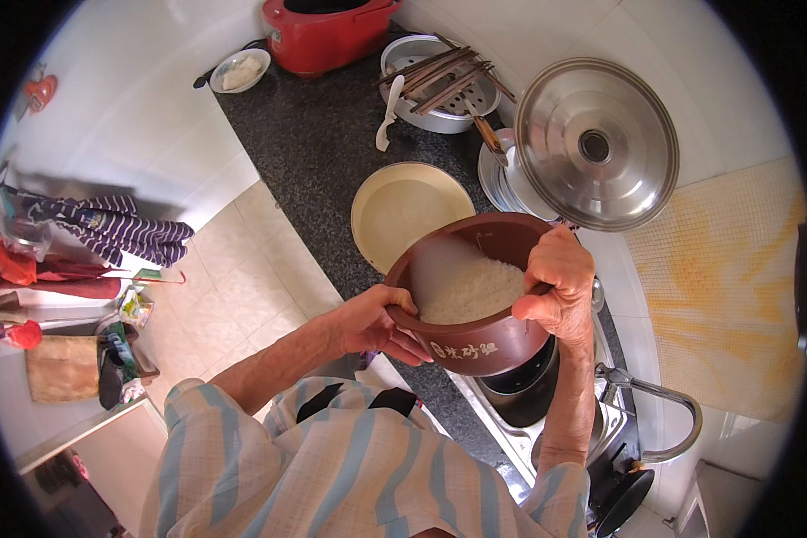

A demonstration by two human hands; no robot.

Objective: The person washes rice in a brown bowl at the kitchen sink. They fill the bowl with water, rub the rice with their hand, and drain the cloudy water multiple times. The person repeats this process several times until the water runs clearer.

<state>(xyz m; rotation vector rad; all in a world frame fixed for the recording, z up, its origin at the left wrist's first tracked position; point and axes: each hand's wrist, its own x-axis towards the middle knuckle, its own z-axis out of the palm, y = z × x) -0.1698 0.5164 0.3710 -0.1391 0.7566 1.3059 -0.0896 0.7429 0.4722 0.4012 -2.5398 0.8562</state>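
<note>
A reddish-brown rice cooker inner pot [487,346] is held up between my two hands, tilted. White rice grains [477,289] lie heaped in it beside cloudy water [440,265]. My left hand [383,323] grips the rim on the left, thumb over the edge and fingers below. On the right side my right hand [561,289] is closed around the rim. Just beyond the pot, a round cream-coloured pan [407,205] stands on the dark counter with pale cloudy liquid in it. The pot covers part of that pan's near edge.
A steamer pot [437,122] with chopsticks across it, a white knife-like utensil [390,113], stacked plates [494,178] and a large metal lid [595,144] stand beyond. Farther back are a red rice cooker body [329,33] and a small bowl [240,70]. A faucet [672,397] rises beside the sink.
</note>
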